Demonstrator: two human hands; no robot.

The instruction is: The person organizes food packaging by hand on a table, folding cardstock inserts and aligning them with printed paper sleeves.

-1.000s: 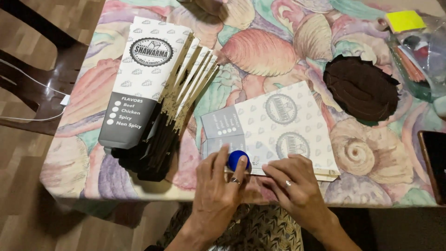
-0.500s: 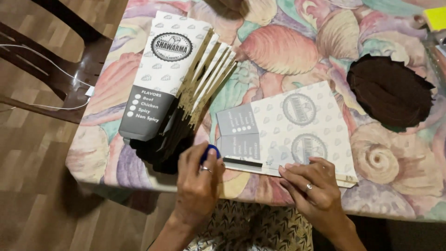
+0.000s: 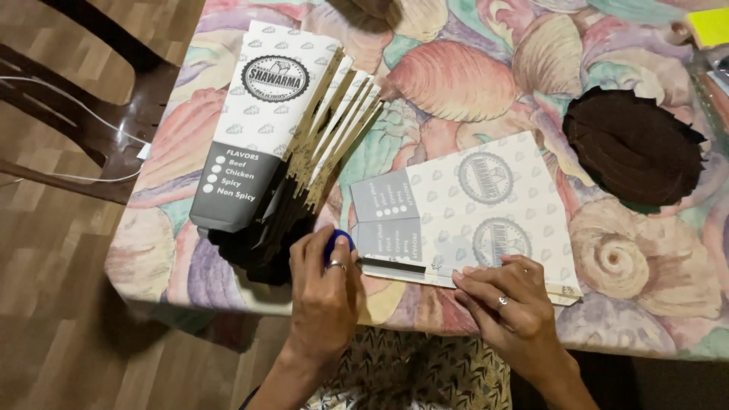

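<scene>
A flat printed white-and-grey cardboard sheet (image 3: 471, 216) lies unfolded on the table in front of me. My left hand (image 3: 323, 296) grips a small blue glue stick (image 3: 338, 243) at the sheet's near-left corner, next to a dark strip along its near edge. My right hand (image 3: 505, 304) presses flat on the sheet's near edge, fingers spread, a ring on one finger. To the left lies a fanned stack of folded printed sleeves (image 3: 281, 129), white above and dark grey at the bottom.
The table wears a shell-patterned cloth (image 3: 463, 76) in pastel colours. A dark brown round pile (image 3: 634, 148) sits at the right. A yellow pad (image 3: 710, 26) is at the far right corner. A dark wooden chair (image 3: 83, 114) stands left of the table.
My left hand with the blue glue stick has slid left along the sheet's near edge to its corner. My right hand has stayed on the edge. The view has shifted.
</scene>
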